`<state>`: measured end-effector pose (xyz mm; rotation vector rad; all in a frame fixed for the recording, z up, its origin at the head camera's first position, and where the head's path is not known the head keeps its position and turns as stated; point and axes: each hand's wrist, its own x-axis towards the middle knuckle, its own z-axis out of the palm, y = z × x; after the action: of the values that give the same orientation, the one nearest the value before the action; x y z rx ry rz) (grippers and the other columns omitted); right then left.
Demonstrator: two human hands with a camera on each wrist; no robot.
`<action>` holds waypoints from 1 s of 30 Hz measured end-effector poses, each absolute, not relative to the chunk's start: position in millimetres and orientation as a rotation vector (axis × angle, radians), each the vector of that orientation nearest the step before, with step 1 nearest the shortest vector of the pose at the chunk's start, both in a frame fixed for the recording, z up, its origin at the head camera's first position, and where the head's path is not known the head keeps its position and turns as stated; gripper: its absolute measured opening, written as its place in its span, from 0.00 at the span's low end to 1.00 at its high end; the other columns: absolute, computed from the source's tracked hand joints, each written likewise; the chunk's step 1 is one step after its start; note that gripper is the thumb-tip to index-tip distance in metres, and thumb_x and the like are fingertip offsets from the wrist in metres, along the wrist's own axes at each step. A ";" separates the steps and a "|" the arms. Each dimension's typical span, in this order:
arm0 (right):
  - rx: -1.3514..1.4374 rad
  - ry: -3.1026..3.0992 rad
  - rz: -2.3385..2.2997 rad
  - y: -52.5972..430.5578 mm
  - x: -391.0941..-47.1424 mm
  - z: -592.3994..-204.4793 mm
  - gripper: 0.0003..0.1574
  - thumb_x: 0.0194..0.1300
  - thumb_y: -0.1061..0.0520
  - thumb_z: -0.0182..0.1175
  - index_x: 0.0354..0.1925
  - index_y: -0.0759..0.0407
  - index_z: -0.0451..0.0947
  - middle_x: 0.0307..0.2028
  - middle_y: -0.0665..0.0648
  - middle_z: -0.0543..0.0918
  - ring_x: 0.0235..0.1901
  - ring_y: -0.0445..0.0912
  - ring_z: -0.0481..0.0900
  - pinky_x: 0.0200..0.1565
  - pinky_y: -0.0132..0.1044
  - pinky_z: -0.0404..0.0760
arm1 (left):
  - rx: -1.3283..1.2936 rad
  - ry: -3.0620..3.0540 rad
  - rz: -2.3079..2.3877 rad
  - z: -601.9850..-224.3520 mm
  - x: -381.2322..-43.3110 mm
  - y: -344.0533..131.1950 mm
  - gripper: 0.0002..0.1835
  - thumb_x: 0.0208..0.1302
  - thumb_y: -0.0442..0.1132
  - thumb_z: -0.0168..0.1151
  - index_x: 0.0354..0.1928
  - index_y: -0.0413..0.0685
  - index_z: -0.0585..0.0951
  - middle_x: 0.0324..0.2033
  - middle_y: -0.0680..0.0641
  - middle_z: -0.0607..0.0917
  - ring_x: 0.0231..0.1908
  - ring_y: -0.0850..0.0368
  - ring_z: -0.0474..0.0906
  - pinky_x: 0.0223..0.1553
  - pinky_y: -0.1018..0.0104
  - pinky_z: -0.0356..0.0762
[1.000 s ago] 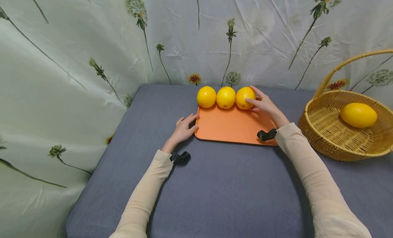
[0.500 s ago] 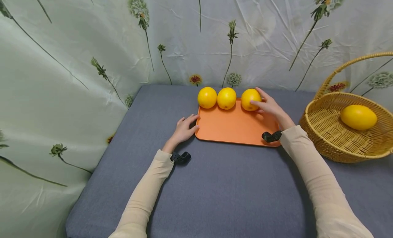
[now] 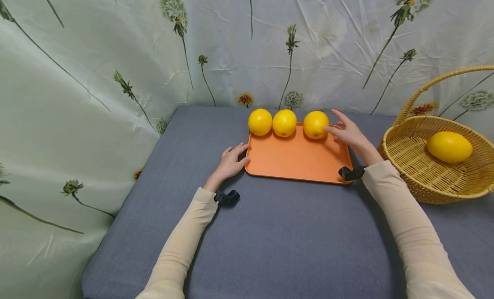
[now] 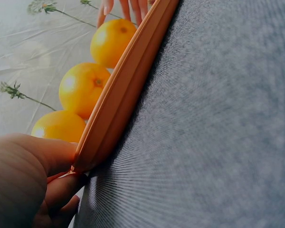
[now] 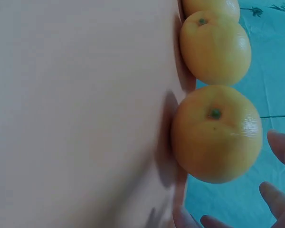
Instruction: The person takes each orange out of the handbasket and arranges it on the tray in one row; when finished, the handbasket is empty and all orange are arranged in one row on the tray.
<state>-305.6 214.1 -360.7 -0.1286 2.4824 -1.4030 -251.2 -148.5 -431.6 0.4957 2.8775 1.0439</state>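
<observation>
Three round orange fruits, which look like oranges, stand along the back of an orange tray (image 3: 297,159): a left orange (image 3: 260,122), a middle orange (image 3: 284,123) and a right orange (image 3: 316,125). A gap separates the right one from the middle one. My right hand (image 3: 353,135) is beside the right orange, fingers spread; in the right wrist view the fingertips (image 5: 275,197) stand apart from that orange (image 5: 217,134). My left hand (image 3: 230,162) rests against the tray's left edge. In the left wrist view its thumb touches the tray rim (image 4: 118,95).
At the right stands a wicker basket (image 3: 409,179) with a tall handle, holding one yellow oval fruit (image 3: 449,147). A grey cloth (image 3: 293,230) covers the table. Behind and left hangs a pale flowered curtain (image 3: 231,41).
The right orange has moved right, away from the middle one, in my right hand. That hand has since let go and drawn back rightward. My left hand has stayed at the tray.
</observation>
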 end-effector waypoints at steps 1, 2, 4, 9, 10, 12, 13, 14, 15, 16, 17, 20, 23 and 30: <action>-0.129 2.492 -1.396 216.2 -304.3 -359.4 0.51 0.67 0.43 0.52 0.74 0.42 0.31 0.73 0.71 0.39 0.68 0.64 0.58 0.63 0.57 0.66 | 0.495 2.876 1.047 -431.8 -251.2 -148.3 0.27 0.66 0.41 0.52 0.67 0.43 0.66 0.66 0.42 0.69 0.71 0.48 0.57 0.72 0.45 0.42; -0.135 2.502 -1.389 218.6 -303.1 -358.0 0.51 0.67 0.43 0.52 0.74 0.42 0.32 0.73 0.70 0.38 0.68 0.64 0.56 0.63 0.58 0.65 | 0.493 2.873 1.048 -432.1 -251.4 -148.2 0.27 0.67 0.41 0.52 0.67 0.44 0.66 0.66 0.43 0.69 0.71 0.48 0.57 0.72 0.46 0.42; -0.148 2.523 -1.369 223.9 -300.6 -355.3 0.51 0.67 0.43 0.52 0.74 0.42 0.32 0.73 0.69 0.37 0.69 0.64 0.54 0.63 0.58 0.64 | 0.494 2.873 1.053 -432.5 -251.7 -148.2 0.27 0.67 0.41 0.52 0.67 0.44 0.66 0.66 0.43 0.69 0.71 0.48 0.57 0.72 0.46 0.41; -0.167 2.562 -1.346 237.8 -294.6 -347.7 0.51 0.67 0.42 0.52 0.75 0.43 0.32 0.74 0.68 0.37 0.70 0.65 0.51 0.64 0.60 0.61 | 0.497 2.865 1.071 -432.8 -252.1 -148.7 0.27 0.67 0.41 0.52 0.67 0.43 0.65 0.66 0.42 0.69 0.71 0.47 0.56 0.72 0.45 0.41; -0.165 2.568 -1.347 240.2 -293.2 -345.7 0.51 0.66 0.42 0.52 0.75 0.43 0.32 0.73 0.69 0.38 0.69 0.65 0.53 0.64 0.60 0.61 | 0.497 2.864 1.071 -432.9 -252.3 -148.7 0.27 0.67 0.41 0.52 0.67 0.43 0.65 0.66 0.42 0.69 0.71 0.47 0.56 0.72 0.45 0.41; -0.163 2.592 -1.333 244.6 -289.8 -341.0 0.51 0.67 0.42 0.51 0.75 0.44 0.33 0.73 0.69 0.39 0.68 0.66 0.55 0.64 0.61 0.61 | 0.497 2.865 1.070 -433.1 -252.4 -148.9 0.27 0.67 0.41 0.52 0.67 0.43 0.65 0.66 0.42 0.69 0.71 0.47 0.56 0.72 0.45 0.41; -0.163 2.608 -1.325 246.9 -288.3 -338.4 0.50 0.67 0.42 0.51 0.75 0.45 0.33 0.73 0.70 0.40 0.68 0.67 0.56 0.64 0.61 0.61 | 0.498 2.866 1.068 -433.3 -252.5 -148.9 0.27 0.67 0.41 0.52 0.67 0.43 0.65 0.66 0.42 0.69 0.71 0.47 0.56 0.72 0.45 0.41; -0.164 2.622 -1.318 249.5 -287.0 -335.7 0.50 0.67 0.42 0.51 0.75 0.45 0.34 0.73 0.70 0.40 0.67 0.67 0.56 0.64 0.61 0.61 | 0.499 2.867 1.068 -433.5 -252.6 -148.9 0.27 0.67 0.41 0.52 0.67 0.43 0.65 0.66 0.42 0.69 0.71 0.47 0.56 0.72 0.45 0.41; -0.161 2.630 -1.315 251.8 -285.0 -332.7 0.49 0.67 0.42 0.51 0.75 0.45 0.34 0.73 0.70 0.41 0.67 0.67 0.57 0.64 0.61 0.62 | 0.503 2.870 1.065 -433.6 -252.6 -148.9 0.27 0.67 0.41 0.52 0.67 0.43 0.66 0.66 0.42 0.69 0.71 0.47 0.57 0.72 0.45 0.42; -0.162 2.638 -1.308 254.1 -283.4 -329.5 0.49 0.67 0.42 0.50 0.75 0.45 0.34 0.73 0.70 0.42 0.66 0.67 0.58 0.63 0.61 0.62 | 0.505 2.872 1.064 -433.4 -252.6 -149.0 0.27 0.67 0.41 0.52 0.67 0.43 0.66 0.66 0.42 0.69 0.71 0.47 0.57 0.71 0.45 0.42; -0.167 2.642 -1.306 256.5 -282.0 -326.4 0.48 0.67 0.42 0.50 0.75 0.45 0.35 0.73 0.70 0.42 0.67 0.67 0.57 0.63 0.61 0.62 | 0.506 2.873 1.064 -433.2 -252.4 -149.2 0.27 0.67 0.41 0.52 0.67 0.43 0.66 0.66 0.42 0.69 0.71 0.47 0.57 0.71 0.45 0.42; -0.178 2.650 -1.302 264.5 -277.5 -317.9 0.47 0.67 0.41 0.50 0.75 0.43 0.36 0.73 0.70 0.42 0.68 0.67 0.54 0.63 0.60 0.62 | 0.507 2.874 1.066 -432.4 -251.9 -149.2 0.27 0.66 0.41 0.52 0.67 0.43 0.66 0.66 0.42 0.70 0.71 0.47 0.57 0.71 0.45 0.42; -0.187 2.677 -1.279 273.0 -272.6 -311.5 0.46 0.68 0.42 0.50 0.74 0.40 0.37 0.73 0.69 0.43 0.69 0.67 0.52 0.60 0.49 0.69 | 0.510 2.875 1.064 -431.8 -251.4 -149.1 0.27 0.66 0.40 0.52 0.67 0.43 0.66 0.66 0.42 0.70 0.71 0.47 0.57 0.71 0.45 0.42; -0.174 2.767 -1.226 292.3 -265.3 -305.5 0.42 0.68 0.43 0.50 0.73 0.36 0.42 0.71 0.71 0.48 0.66 0.68 0.56 0.35 0.15 0.64 | 0.504 2.864 1.083 -432.2 -251.7 -148.7 0.27 0.66 0.40 0.52 0.67 0.43 0.66 0.66 0.42 0.69 0.71 0.47 0.57 0.72 0.46 0.41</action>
<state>-265.3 292.3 -305.5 -0.1743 2.7674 -1.2260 -251.7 -148.7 -432.2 0.5043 2.8643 1.0832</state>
